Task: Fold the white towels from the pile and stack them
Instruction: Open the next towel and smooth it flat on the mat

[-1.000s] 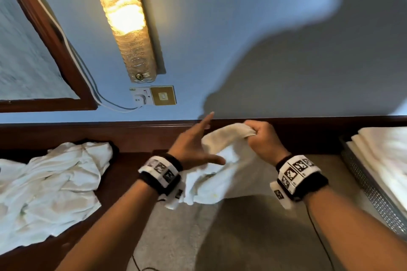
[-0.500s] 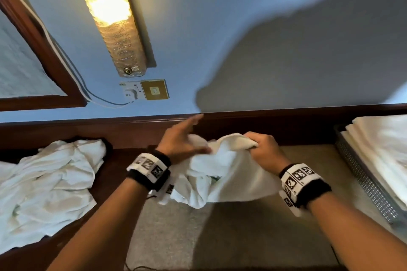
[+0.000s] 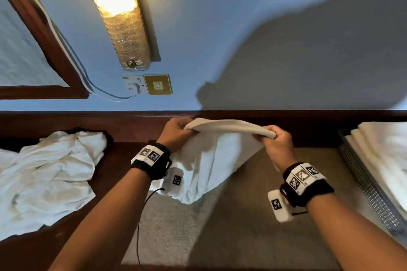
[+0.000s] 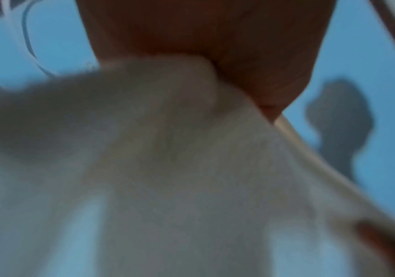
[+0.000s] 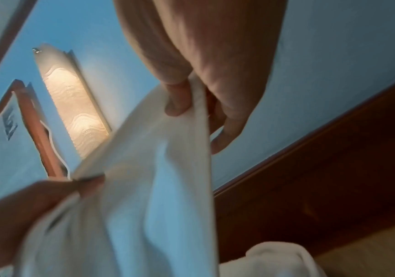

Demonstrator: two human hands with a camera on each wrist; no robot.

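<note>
The white towel hangs in the air between both hands, above a tan mat that lies on a dark wooden counter. Its top edge is drawn out fairly straight from hand to hand, and the rest of the cloth drops in loose folds toward the left forearm, its lowest corner just above the mat. The left hand pinches the left end of that edge, fingers curled round the cloth; in the left wrist view the towel fills most of the frame, blurred, under the hand. The right hand grips the right end, and the right wrist view shows its thumb pressed on the hem with the fingers closed behind the towel. To the left on the counter lies the crumpled pile of white towels. At the right edge a perforated metal tray holds a stack of folded towels. On the blue wall above, a lit wall lamp hangs over a socket and a brass switch plate, beside a wooden frame.
</note>
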